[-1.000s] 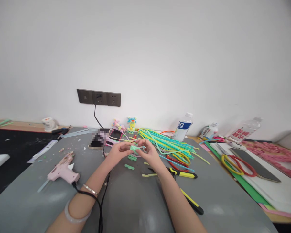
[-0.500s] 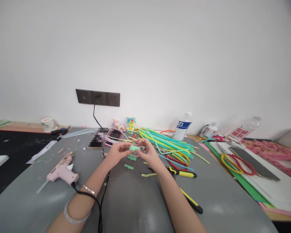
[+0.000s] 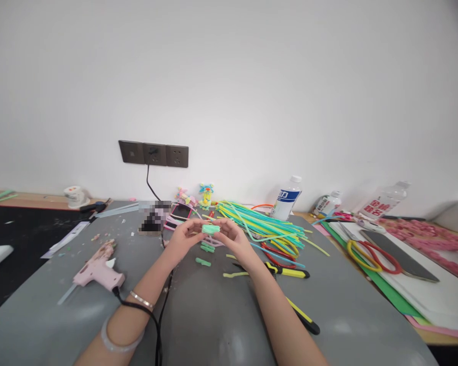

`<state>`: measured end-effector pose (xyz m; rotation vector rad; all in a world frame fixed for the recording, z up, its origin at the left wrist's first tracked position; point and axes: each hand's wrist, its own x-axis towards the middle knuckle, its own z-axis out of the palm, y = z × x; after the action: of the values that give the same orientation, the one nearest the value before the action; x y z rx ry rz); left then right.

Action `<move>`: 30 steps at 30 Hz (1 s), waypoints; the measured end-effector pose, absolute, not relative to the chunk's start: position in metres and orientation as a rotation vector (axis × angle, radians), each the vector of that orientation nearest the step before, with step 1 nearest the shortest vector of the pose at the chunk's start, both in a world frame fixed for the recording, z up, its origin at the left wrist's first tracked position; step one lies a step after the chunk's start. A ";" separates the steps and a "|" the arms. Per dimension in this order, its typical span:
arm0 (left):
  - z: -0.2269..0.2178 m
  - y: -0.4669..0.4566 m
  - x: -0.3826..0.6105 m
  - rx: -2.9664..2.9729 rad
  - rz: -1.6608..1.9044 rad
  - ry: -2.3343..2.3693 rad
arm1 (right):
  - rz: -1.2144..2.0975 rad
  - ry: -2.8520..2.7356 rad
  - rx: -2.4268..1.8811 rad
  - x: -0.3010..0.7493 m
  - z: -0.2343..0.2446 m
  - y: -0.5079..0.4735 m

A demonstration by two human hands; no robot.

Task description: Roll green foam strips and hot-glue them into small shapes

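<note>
A small mint-green bundle of bent pipe cleaner (image 3: 210, 229) is held up over the middle of the table. My left hand (image 3: 185, 240) pinches its left end between thumb and fingers, while my right hand (image 3: 235, 239) grips the right end. Just below them on the table lie short green pipe cleaner pieces (image 3: 203, 262). A pile of long yellow, green and teal pipe cleaners (image 3: 263, 223) is spread behind my right hand. Yellow-handled pliers (image 3: 288, 272) rest beside my right forearm, close to a pale yellow strand (image 3: 234, 275).
To the left lies a pink glue gun (image 3: 97, 269), its black cord (image 3: 157, 325) running by my left forearm. Two small pipe cleaner figures (image 3: 206, 195) stand near the wall. A bottle (image 3: 286, 198) stands behind the pile. Scissors (image 3: 374, 256) and a dark phone (image 3: 400, 256) are at right.
The green bundle has turned to lie level and shows more fully between my fingertips. My right hand's fingers have shifted to its right end; the thin strand seen there is out of sight.
</note>
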<state>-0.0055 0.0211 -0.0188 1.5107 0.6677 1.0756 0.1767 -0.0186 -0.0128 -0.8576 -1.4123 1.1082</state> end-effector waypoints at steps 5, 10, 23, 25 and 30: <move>-0.019 0.021 -0.006 1.539 1.068 0.696 | 1.079 -1.435 -0.886 0.177 -0.015 -0.017; -0.016 0.019 -0.004 1.537 1.029 0.699 | 1.017 -1.438 -0.910 0.178 -0.016 -0.015; -0.009 0.015 -0.003 1.526 1.036 0.738 | 1.015 -1.423 -0.927 0.178 -0.018 -0.013; -0.010 0.016 -0.002 1.496 1.047 0.725 | 1.018 -1.417 -0.928 0.178 -0.018 -0.013; -0.014 0.017 -0.002 1.447 1.058 0.748 | 0.990 -1.413 -0.957 0.178 -0.018 -0.012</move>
<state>-0.0021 0.0173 -0.0139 1.4474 0.7481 1.0584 0.1780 -0.0124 -0.0181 -0.9565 -1.4126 0.9904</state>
